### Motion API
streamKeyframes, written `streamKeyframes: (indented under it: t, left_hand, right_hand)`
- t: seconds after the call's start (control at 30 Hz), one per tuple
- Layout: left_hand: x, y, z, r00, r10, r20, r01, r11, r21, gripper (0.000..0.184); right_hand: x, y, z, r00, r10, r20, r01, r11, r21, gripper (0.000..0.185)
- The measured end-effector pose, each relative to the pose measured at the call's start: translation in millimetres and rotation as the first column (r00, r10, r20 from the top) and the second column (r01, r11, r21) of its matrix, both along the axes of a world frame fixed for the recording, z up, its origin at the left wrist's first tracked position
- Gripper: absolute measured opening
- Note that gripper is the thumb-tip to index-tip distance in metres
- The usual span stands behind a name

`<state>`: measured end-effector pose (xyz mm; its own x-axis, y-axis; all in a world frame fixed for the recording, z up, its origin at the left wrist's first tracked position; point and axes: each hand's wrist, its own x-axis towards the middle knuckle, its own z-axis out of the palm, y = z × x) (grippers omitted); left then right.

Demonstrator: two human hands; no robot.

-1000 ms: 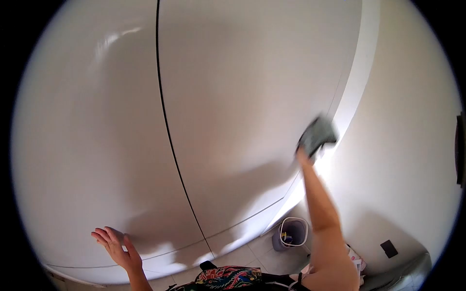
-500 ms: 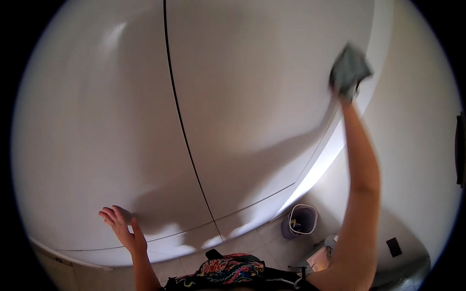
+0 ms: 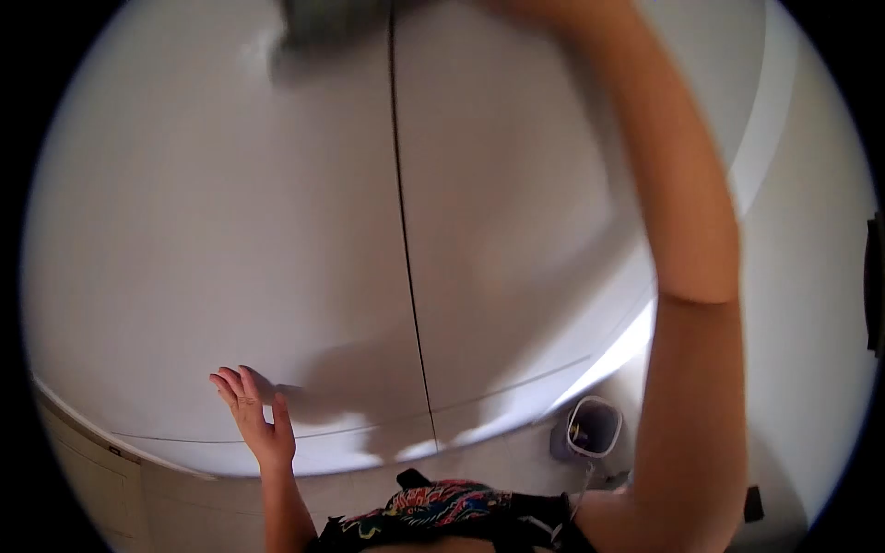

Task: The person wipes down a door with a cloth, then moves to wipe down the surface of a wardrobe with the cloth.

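Your left hand (image 3: 263, 429): fingers spread near the lower panels; contact unclear. Your right hand (image 3: 544, 11): cropped and blurred, grip cannot be told; grey cloth (image 3: 336, 23) beyond it, by the dark seam (image 3: 403, 221). Judged step: high wiping stroke, calling for even pressure. Surface: white panels (image 3: 184, 230), shadowed. Room: bin (image 3: 560, 444), pale wall (image 3: 793, 304).

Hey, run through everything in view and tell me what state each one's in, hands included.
Left hand: open, holding nothing, fingers spread.
Right hand: raised, blurred; its grip is cut off by the frame.
Grey-green cloth: blurred, partly out of frame.
White panels: side by side, dark seam between.
Bin: upright, uncovered, something inside.
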<state>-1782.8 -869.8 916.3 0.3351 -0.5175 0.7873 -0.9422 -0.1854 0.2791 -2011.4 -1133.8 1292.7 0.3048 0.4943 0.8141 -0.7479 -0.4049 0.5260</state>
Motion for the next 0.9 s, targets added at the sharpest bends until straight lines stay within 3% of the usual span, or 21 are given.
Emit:
streamKeyframes:
  t: [0.1, 0.17, 0.2, 0.23, 0.27, 0.3, 0.33, 0.37, 0.4, 0.43, 0.5, 0.53, 0.57, 0.6, 0.63, 0.67, 0.73, 0.8, 0.83, 0.9]
  left_hand:
    - [1.3, -0.6, 2.9, 0.999, -0.006, -0.043, 0.006, 1.0, -0.014, 0.061]
    - [6.5, 5.1, 2.1, 0.999, -0.029, -0.018, 0.03, 0.999, 0.022, 0.061]
    - [7.5, 7.2, 2.4, 0.999, -0.033, -0.018, 0.033, 0.999, 0.037, 0.061]
    - [7.0, 4.9, 1.7, 1.0, -0.013, 0.002, 0.013, 0.999, 0.035, 0.061]
    - [6.1, 1.2, 1.1, 1.0, 0.009, 0.025, -0.01, 0.999, 0.031, 0.062]
    - [5.8, -1.4, 0.8, 1.0, 0.01, 0.025, -0.011, 0.999, 0.043, 0.062]
    - [5.4, -3.2, -0.1, 0.999, 0.027, 0.043, -0.029, 0.999, 0.025, 0.063]
    - [4.0, -4.9, -1.1, 0.997, 0.041, 0.058, -0.041, 0.999, 0.006, 0.064]
    - [6.3, -5.5, -2.7, 0.998, 0.049, 0.031, -0.049, 0.999, 0.015, 0.066]
    - [6.5, -3.3, -3.3, 0.998, 0.048, 0.038, -0.049, 0.999, 0.017, 0.066]
    - [11.9, -0.1, -2.1, 0.999, 0.014, 0.044, -0.015, 1.0, 0.017, 0.066]
    - [14.8, 2.2, -0.3, 0.999, 0.015, 0.049, -0.016, 1.0, 0.023, 0.066]
    - [16.2, 4.1, 0.1, 0.999, 0.012, 0.043, -0.014, 0.999, 0.044, 0.066]
    - [16.5, 7.9, -1.2, 0.999, 0.008, 0.034, -0.01, 0.997, 0.074, 0.066]
    - [15.5, 9.8, -1.9, 1.0, 0.006, 0.028, -0.008, 0.996, 0.092, 0.066]
    - [10.6, 5.5, 1.7, 1.0, -0.004, 0.026, 0.002, 0.997, 0.08, 0.066]
    - [10.9, 2.7, 0.8, 0.999, 0.018, 0.043, -0.021, 0.997, 0.069, 0.065]
    - [8.8, -0.6, -1.8, 0.999, 0.018, 0.046, -0.021, 0.998, 0.057, 0.064]
    - [9.7, -2.7, -1.6, 0.999, 0.016, 0.049, -0.018, 0.999, 0.038, 0.064]
    - [11.3, -3.2, -1.8, 0.999, 0.004, 0.048, -0.006, 0.999, 0.038, 0.064]
  right_hand:
    - [-36.4, 22.8, -120.3, 0.985, 0.055, -0.162, 0.011, 0.925, 0.381, 0.05]
    - [-63.3, -2.6, -202.1, 0.977, 0.193, -0.096, -0.119, 0.854, 0.507, 0.057]
    - [-78.8, -1.2, -251.5, 0.996, 0.053, -0.078, 0.015, 0.728, 0.686, 0.061]
    - [-89.7, -5.8, -310.9, 0.999, 0.039, 0.007, -0.03, 0.636, 0.771, 0.062]
    - [-95.1, -9.7, -381.1, 1.0, -0.015, 0.01, 0.002, 0.623, 0.782, 0.058]
    - [-98.2, 1.2, -451.1, 0.991, -0.084, -0.103, 0.13, 0.458, 0.88, 0.057]
    - [-104.8, 21.1, -492.8, 0.944, -0.021, -0.329, 0.322, 0.28, 0.904, 0.053]
    - [-113.5, 18.4, -557.1, 0.964, 0.089, -0.251, 0.175, 0.496, 0.851, 0.049]
    - [-119.4, 18.0, -602.5, 0.959, 0.131, -0.251, 0.174, 0.43, 0.886, 0.05]
    - [-128.3, 11.3, -613.9, 0.961, 0.131, -0.245, 0.168, 0.428, 0.888, 0.05]
    - [-137.0, -8.2, -621.1, 0.917, 0.155, -0.368, 0.332, 0.217, 0.918, 0.056]
    - [-137.7, -8.2, -559.1, 0.93, 0.056, -0.363, 0.367, -0.15, 0.918, 0.059]
    - [-142.4, -15.0, -505.9, 0.905, -0.124, -0.407, 0.404, -0.054, 0.913, 0.067]
    - [-155.1, -45.3, -461.9, 0.991, -0.128, -0.027, 0.05, 0.181, 0.982, 0.067]
    - [-167.9, -75.5, -417.8, 0.937, 0.062, 0.345, -0.334, 0.456, 0.825, 0.067]
    - [-180.7, -105.5, -373.6, 0.826, 0.288, 0.485, -0.544, 0.633, 0.551, 0.068]
    - [-164.8, -111.4, -241.0, 0.799, 0.018, 0.601, -0.274, 0.901, 0.337, 0.028]
    - [-175.0, -161.1, -195.8, 0.949, -0.238, 0.208, 0.065, 0.79, 0.61, 0.014]
    - [-137.1, -118.6, -166.8, 0.941, -0.209, 0.265, 0.036, 0.841, 0.539, 0.021]
    - [-75.5, -43.2, -172.5, 0.974, -0.103, 0.204, -0.01, 0.873, 0.488, 0.042]
